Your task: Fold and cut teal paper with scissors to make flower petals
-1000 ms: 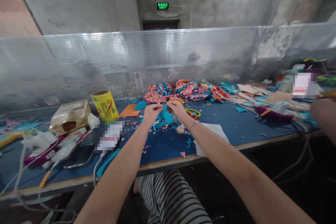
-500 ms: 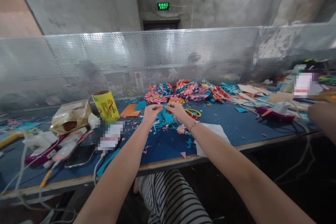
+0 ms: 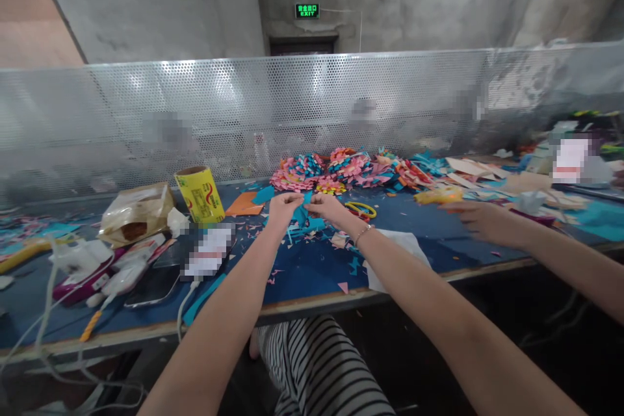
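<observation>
My left hand (image 3: 286,209) and my right hand (image 3: 329,209) are close together above the blue table, fingers pinched. Between them they grip a small piece of blue paper (image 3: 307,199). Its exact shape is hard to make out. Below lie blue paper scraps (image 3: 312,226) and small pink snippets. Just right of my right hand rests a pair of scissors with yellow handles (image 3: 361,209), partly hidden. Behind my hands is a heap of pink and blue cut-paper pieces (image 3: 297,173).
A co-worker's hand (image 3: 492,222) reaches in from the right beside a yellow object (image 3: 439,195). To the left stand a yellow cardboard tube (image 3: 201,198), a brown bag (image 3: 136,211), a phone (image 3: 153,285) and cables. A white sheet (image 3: 397,250) overlaps the front edge.
The co-worker's arm has come further in from the right over the table, with a yellow object by its fingers. My hands stay together at the blue paper.
</observation>
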The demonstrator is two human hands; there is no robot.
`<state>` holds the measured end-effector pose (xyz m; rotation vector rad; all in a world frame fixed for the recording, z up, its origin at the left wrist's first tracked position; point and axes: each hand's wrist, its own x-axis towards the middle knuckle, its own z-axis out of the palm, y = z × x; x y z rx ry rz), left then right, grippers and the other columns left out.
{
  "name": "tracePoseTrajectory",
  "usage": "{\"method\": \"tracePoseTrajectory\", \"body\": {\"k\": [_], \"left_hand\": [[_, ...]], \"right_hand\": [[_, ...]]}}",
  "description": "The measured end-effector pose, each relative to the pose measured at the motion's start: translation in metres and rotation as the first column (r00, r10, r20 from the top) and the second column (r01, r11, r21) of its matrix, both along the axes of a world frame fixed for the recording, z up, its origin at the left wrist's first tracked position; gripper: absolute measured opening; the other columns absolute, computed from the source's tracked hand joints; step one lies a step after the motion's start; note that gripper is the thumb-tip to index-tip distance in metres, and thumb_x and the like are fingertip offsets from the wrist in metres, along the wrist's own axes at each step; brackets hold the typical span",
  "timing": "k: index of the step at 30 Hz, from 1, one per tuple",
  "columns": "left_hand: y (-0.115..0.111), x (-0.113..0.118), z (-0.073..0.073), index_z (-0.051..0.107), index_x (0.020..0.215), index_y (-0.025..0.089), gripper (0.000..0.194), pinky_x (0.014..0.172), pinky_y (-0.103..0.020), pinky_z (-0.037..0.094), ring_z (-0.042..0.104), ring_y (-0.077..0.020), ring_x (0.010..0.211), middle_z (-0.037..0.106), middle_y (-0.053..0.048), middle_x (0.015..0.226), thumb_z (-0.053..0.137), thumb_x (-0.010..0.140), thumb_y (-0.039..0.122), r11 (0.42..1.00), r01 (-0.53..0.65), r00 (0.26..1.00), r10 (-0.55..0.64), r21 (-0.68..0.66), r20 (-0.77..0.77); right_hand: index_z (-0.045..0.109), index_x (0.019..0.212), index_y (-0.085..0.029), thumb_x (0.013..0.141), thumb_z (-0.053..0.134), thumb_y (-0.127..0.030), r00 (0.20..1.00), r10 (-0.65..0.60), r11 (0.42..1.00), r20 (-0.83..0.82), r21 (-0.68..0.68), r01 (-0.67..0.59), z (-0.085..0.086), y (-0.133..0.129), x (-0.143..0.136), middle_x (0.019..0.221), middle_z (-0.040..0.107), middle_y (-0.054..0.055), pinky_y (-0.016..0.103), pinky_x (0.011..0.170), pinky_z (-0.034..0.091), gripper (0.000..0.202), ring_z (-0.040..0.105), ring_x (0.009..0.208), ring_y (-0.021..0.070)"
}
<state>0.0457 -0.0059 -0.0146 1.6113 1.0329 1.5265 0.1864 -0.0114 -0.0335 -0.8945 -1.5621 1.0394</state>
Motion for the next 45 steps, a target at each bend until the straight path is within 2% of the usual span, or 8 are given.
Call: {"method": "tracePoseTrajectory", "body": {"k": [4, 10, 16, 22, 27, 31, 38, 45], "left_hand": [[0.001, -0.001, 0.0, 0.069, 0.068, 0.015, 0.013, 0.072, -0.032, 0.046, 0.06, -0.0176, 0.07, 0.068, -0.005, 0.07, 0.069, 0.056, 0.02, 1.0, -0.018, 0.999, 0.018, -0.002, 0.041], [0.003, 0.0, -0.001, 0.068, 0.069, 0.015, 0.014, 0.07, -0.029, 0.045, 0.059, -0.0158, 0.069, 0.067, -0.004, 0.07, 0.069, 0.056, 0.02, 0.999, 0.027, 0.997, -0.029, 0.02, 0.069], [0.004, 0.002, -0.005, 0.066, 0.081, 0.014, 0.035, 0.053, -0.024, 0.039, 0.05, -0.0109, 0.055, 0.059, 0.0, 0.059, 0.074, 0.052, 0.031, 0.995, 0.077, 0.997, -0.077, -0.061, -0.001], [0.001, 0.002, -0.005, 0.059, 0.07, 0.013, 0.033, 0.049, -0.021, 0.036, 0.044, -0.0068, 0.049, 0.053, 0.003, 0.055, 0.075, 0.051, 0.035, 0.987, 0.155, 0.988, -0.156, -0.029, -0.011], [0.0, 0.001, -0.005, 0.058, 0.065, 0.013, 0.031, 0.055, -0.024, 0.042, 0.053, -0.011, 0.055, 0.059, 0.001, 0.059, 0.076, 0.046, 0.029, 0.971, 0.238, 0.971, -0.239, -0.03, -0.029], [-0.001, 0.001, -0.004, 0.059, 0.063, 0.013, 0.028, 0.063, -0.027, 0.045, 0.057, -0.0142, 0.061, 0.062, 0.0, 0.061, 0.076, 0.044, 0.023, 0.965, 0.259, 0.966, -0.259, -0.035, 0.011], [-0.004, 0.004, -0.003, 0.058, 0.064, 0.013, 0.025, 0.051, -0.023, 0.039, 0.047, -0.0083, 0.048, 0.055, 0.003, 0.053, 0.072, 0.046, 0.021, 0.959, 0.269, 0.963, -0.269, -0.089, 0.006], [-0.009, 0.005, 0.0, 0.06, 0.072, 0.011, 0.027, 0.048, -0.021, 0.035, 0.044, -0.0067, 0.047, 0.055, 0.003, 0.054, 0.068, 0.048, 0.019, 0.95, 0.297, 0.955, -0.297, -0.095, 0.016]], "right_hand": [[0.048, 0.058, -0.017, 0.053, 0.073, -0.037, 0.997, 0.033, 0.999, 0.066, -0.004, -0.033, -0.002, -0.001, 0.0, 0.051, 0.05, -0.006, 0.024, 0.054, 0.043, 0.032, 0.051, 0.05, 0.0087], [0.05, 0.055, -0.017, 0.054, 0.073, -0.036, 0.995, -0.04, 0.999, 0.095, 0.03, 0.037, -0.002, 0.0, -0.001, 0.05, 0.055, -0.003, 0.023, 0.053, 0.043, 0.03, 0.052, 0.05, 0.0099], [0.048, 0.055, -0.017, 0.053, 0.073, -0.037, 0.995, -0.1, 0.995, -0.018, 0.027, 0.1, 0.0, 0.0, -0.001, 0.05, 0.056, -0.002, 0.025, 0.056, 0.045, 0.032, 0.057, 0.055, 0.0126], [0.046, 0.055, -0.018, 0.051, 0.073, -0.042, 0.986, -0.145, 0.989, -0.085, 0.015, 0.147, 0.004, -0.002, -0.002, 0.049, 0.056, -0.002, 0.025, 0.053, 0.044, 0.037, 0.054, 0.05, 0.0106], [0.043, 0.057, -0.019, 0.051, 0.073, -0.045, 0.979, -0.175, 0.984, -0.103, 0.008, 0.177, 0.002, 0.0, -0.001, 0.048, 0.053, -0.003, 0.024, 0.05, 0.04, 0.04, 0.051, 0.049, 0.01], [0.041, 0.057, -0.019, 0.053, 0.071, -0.047, 0.978, -0.186, 0.98, -0.097, 0.051, 0.191, -0.001, 0.001, 0.0, 0.05, 0.051, -0.004, 0.024, 0.05, 0.039, 0.041, 0.049, 0.05, 0.0098], [0.039, 0.056, -0.019, 0.055, 0.07, -0.048, 0.977, -0.198, 0.975, -0.078, 0.091, 0.205, 0.001, -0.002, 0.001, 0.05, 0.045, -0.006, 0.024, 0.05, 0.037, 0.042, 0.043, 0.048, 0.0078], [0.042, 0.056, -0.019, 0.057, 0.068, -0.047, 0.974, -0.215, 0.971, -0.071, 0.088, 0.221, 0.002, 0.0, 0.002, 0.05, 0.045, -0.006, 0.024, 0.05, 0.036, 0.039, 0.043, 0.048, 0.0081]]}}
